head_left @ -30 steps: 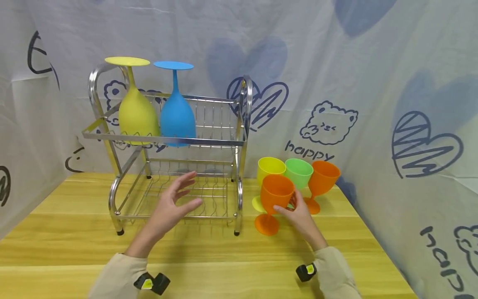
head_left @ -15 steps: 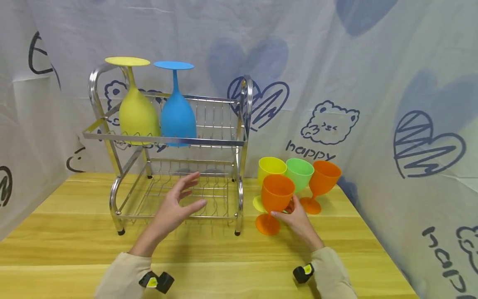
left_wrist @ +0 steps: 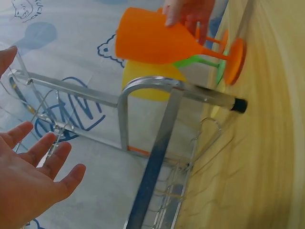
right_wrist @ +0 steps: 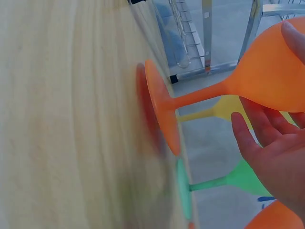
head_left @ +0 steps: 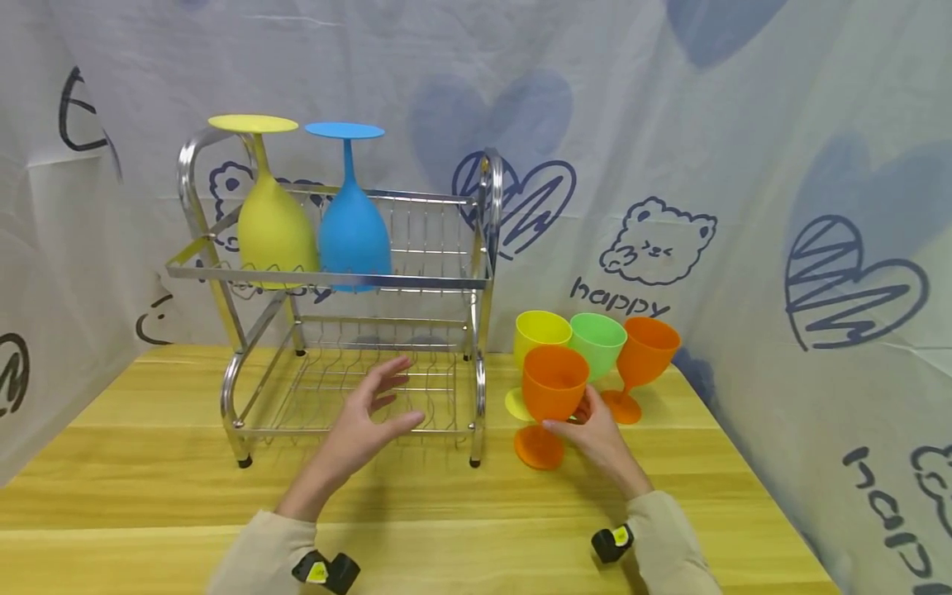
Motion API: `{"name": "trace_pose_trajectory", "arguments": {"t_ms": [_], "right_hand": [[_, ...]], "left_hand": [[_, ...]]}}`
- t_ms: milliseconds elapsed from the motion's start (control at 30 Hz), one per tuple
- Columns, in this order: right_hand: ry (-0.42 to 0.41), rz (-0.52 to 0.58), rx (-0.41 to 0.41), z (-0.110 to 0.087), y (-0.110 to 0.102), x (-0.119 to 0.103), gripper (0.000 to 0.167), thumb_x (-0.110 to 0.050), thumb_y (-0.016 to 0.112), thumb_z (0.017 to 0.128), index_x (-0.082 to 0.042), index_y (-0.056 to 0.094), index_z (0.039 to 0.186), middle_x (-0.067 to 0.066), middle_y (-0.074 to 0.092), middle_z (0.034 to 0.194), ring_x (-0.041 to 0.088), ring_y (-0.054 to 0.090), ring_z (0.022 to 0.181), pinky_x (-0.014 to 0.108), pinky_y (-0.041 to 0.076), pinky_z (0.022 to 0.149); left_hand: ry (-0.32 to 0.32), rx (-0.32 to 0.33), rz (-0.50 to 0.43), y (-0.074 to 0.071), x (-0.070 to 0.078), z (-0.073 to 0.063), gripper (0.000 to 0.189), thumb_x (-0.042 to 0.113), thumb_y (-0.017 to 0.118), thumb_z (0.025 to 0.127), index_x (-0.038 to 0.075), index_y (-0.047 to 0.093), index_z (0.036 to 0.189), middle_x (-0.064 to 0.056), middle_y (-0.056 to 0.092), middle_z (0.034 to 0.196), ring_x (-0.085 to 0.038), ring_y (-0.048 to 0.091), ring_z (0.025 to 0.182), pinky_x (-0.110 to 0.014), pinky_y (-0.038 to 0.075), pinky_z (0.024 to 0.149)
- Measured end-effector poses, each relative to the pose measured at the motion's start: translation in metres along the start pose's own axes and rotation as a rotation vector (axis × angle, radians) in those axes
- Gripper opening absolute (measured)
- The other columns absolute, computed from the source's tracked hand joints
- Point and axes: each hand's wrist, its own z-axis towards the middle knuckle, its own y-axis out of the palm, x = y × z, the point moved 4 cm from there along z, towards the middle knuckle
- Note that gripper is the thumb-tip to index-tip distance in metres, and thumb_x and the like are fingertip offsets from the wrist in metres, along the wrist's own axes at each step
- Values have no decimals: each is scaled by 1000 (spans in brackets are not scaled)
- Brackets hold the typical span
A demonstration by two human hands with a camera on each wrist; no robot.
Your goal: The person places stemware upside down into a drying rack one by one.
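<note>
My right hand (head_left: 597, 430) holds an orange goblet (head_left: 554, 384) by its bowl, thumb on the near side and fingers behind. In the right wrist view its foot (right_wrist: 162, 107) stands slightly off the wooden table, with a thin gap above its reflection. My left hand (head_left: 364, 430), fingers spread and holding nothing, hovers before the lower tier of a metal dish rack (head_left: 327, 277). Close behind the held goblet stand a yellow goblet (head_left: 541, 329), a green goblet (head_left: 599, 339) and a second orange goblet (head_left: 647, 351), all upright; their lower parts are partly hidden.
On the rack's top tier, a yellow goblet (head_left: 275, 223) and a blue goblet (head_left: 354, 231) rest upside down at the left. The rack stands on a wooden table (head_left: 461, 529). A patterned cloth (head_left: 640, 116) hangs behind and along the sides.
The held orange goblet's foot has risen slightly off the table and shifted a little right. My right fingers have settled lower on its bowl. My left hand has drifted right and slightly down.
</note>
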Motion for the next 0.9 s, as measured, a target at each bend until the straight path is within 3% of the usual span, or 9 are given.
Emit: {"name": "trace_pose_trajectory", "arguments": {"t_ms": [333,500,767,900], "right_hand": [[-68,-54,-28,-9,-2,-21,79,-6,79,79,1,34,143,21,51,135,34,51,119,43,44,101],[-153,-135,-37,-15,2,-37,78,-7,80,77,1,38,142,20,55,129,33,53,116,47,44,99],[-191,-251,-47,-24,10,-56,84,-11,85,73,-1,39,143,17,57,126,33,55,110,53,46,95],[-273,-312,-36,-26,13,-66,82,-9,86,71,0,43,140,17,58,124,32,56,108,53,48,92]], "left_hand": [[12,16,-64,7,-3,-4,75,8,71,84,2,32,147,-17,36,148,-37,37,131,-54,31,108],[36,-1,-92,12,-4,-4,74,7,71,83,3,34,147,-17,37,148,-39,37,132,-56,32,107],[28,-17,-126,23,-3,-4,77,9,73,82,5,33,148,-15,34,150,-38,36,133,-57,31,107],[36,-14,-110,27,1,-2,79,11,75,81,5,32,148,-15,34,150,-38,35,133,-57,31,107]]}}
